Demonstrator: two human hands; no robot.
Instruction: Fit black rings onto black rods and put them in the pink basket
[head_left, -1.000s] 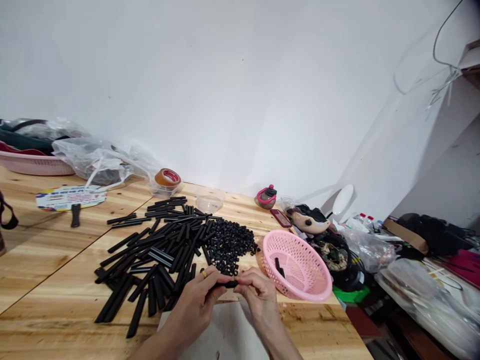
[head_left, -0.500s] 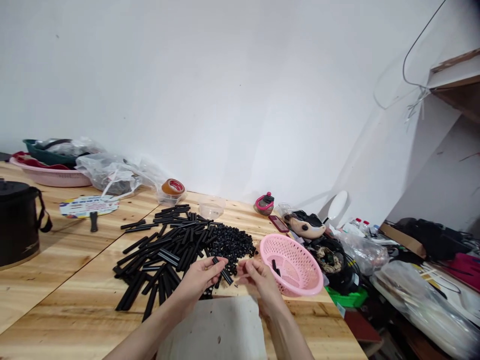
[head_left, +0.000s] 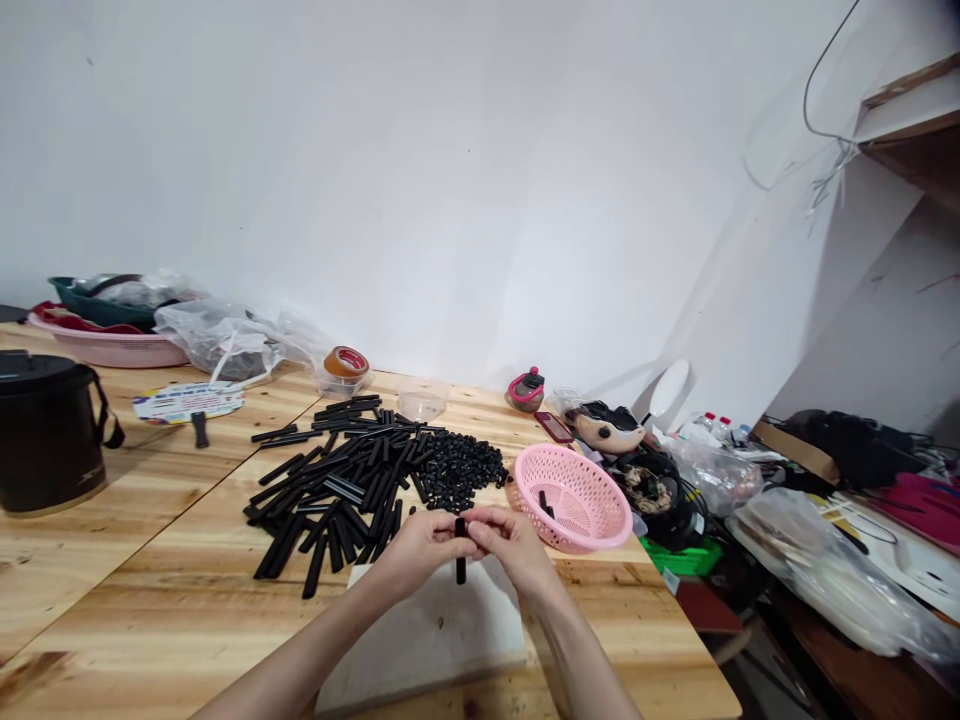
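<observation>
Right hand [head_left: 512, 548] has joined left hand [head_left: 417, 546], black tube [head_left: 460, 572] apparently between them.

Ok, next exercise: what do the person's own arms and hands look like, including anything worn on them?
The left hand and right hand are ungloved. The left forearm and right forearm are bare as far as they show, without sleeves, watch or bracelet. I can't make out any ring.

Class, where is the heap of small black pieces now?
In the head view, the heap sits just below centre, between the tubes on its left and the pink basket on its right.
</observation>
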